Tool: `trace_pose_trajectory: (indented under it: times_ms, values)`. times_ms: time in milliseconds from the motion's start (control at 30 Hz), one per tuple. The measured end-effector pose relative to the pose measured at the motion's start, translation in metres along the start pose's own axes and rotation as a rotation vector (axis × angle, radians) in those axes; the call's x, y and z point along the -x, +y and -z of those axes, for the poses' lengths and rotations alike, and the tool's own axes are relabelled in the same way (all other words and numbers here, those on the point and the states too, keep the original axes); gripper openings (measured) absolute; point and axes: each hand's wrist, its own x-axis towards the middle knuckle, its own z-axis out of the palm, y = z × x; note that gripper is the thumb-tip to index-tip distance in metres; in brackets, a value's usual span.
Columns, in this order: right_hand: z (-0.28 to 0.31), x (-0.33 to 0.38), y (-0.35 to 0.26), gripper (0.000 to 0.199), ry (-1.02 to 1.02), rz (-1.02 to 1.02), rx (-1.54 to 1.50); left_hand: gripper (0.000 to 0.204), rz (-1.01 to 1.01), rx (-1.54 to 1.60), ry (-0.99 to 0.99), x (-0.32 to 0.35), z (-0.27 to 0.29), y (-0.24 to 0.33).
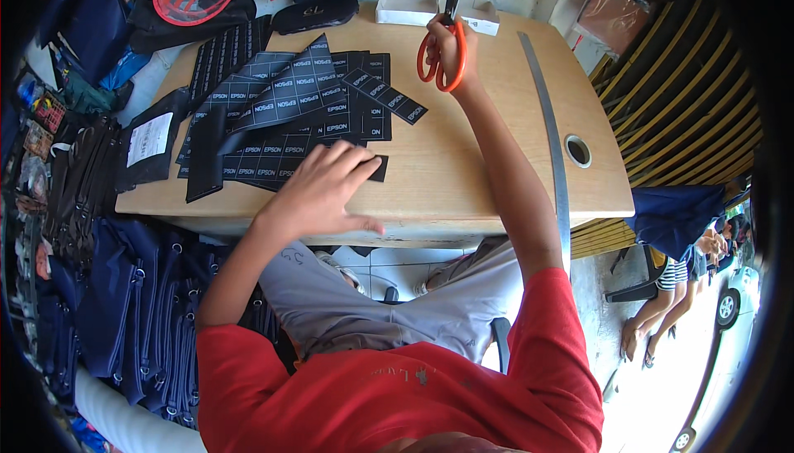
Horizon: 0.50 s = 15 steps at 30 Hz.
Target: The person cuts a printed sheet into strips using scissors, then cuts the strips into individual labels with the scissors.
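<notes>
Cutting desk (438,168), seen from where I stand. The black printed sheets (302,93) lie overlapped across its left half, reaching from close to the far edge down to the near edge; one narrow strip (390,97) juts toward the middle. The left hand (318,193) extends over the near edge, fingers loosely spread above the pile's front, gripping nothing visible; whether the fingertips press on the sheets cannot be told. The right hand (449,52), near the far edge, has its fingers wrapped around the orange handles of the scissors (452,8), blades directed away from the person. Judging by their folds, the sheets should be light and pliable, apt to slide over one another; a flat palm or a corner pinch would suit. The scissors, presumably stiff and heavier, are best taken by the handles.
</notes>
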Motion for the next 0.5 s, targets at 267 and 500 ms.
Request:
trace_pose_trajectory:
  times_ms: [267,500]
  values:
    - [-0.002,-0.005,0.008,0.010,0.018,0.008,-0.080,0.012,-0.080,0.007,0.188,0.026,-0.020,0.014]
    - [-0.029,0.014,0.004,0.013,-0.073,-0.064,-0.300,0.020,0.474,1.174,0.614,-0.081,-0.039,-0.069]
